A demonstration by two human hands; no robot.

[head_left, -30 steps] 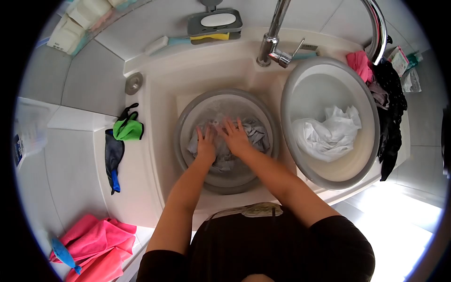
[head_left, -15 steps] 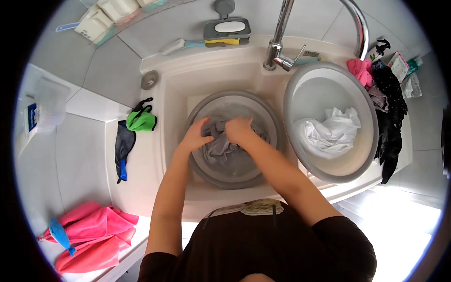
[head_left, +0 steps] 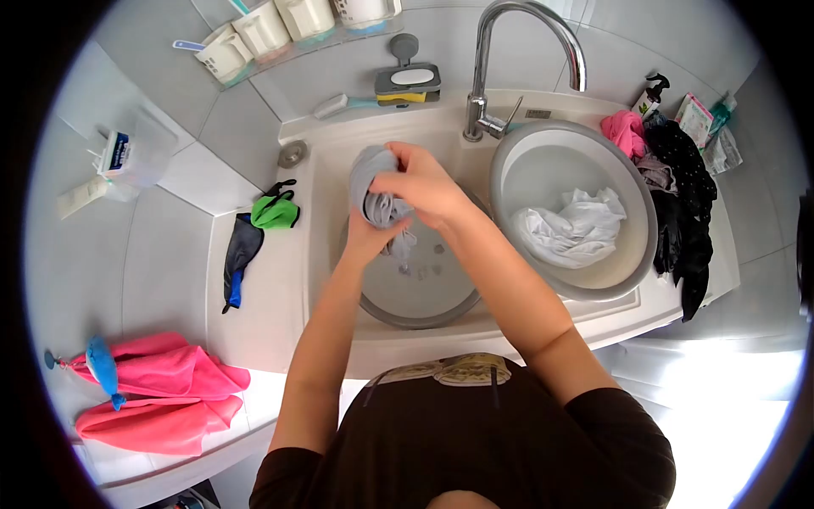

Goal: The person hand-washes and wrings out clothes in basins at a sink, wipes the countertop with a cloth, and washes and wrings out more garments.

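A bunched grey cloth [head_left: 373,174] is held above the left-hand basin [head_left: 420,293], which stands in the sink with water in it. My right hand [head_left: 424,185] grips the cloth from the right, its fingers wrapped round the upper part. From below, my left hand [head_left: 371,236] clasps the lower part, some of its fingers hidden by the fabric. A loose end of the cloth hangs down toward the water. In the larger basin [head_left: 572,140] on the right, a crumpled white cloth [head_left: 577,229] lies partly in water.
Behind the basins rises a chrome faucet [head_left: 479,72]. Dark clothes [head_left: 682,195] and a pink cloth [head_left: 623,133] lie on the right ledge. Green [head_left: 275,212] and grey-blue [head_left: 244,254] cloths rest at left. Pink towels [head_left: 170,373] hang at lower left.
The grey cloth has been gathered up out of the water, and both hands have risen with it and closed round it. The view has shifted, showing more of the cup shelf and faucet.
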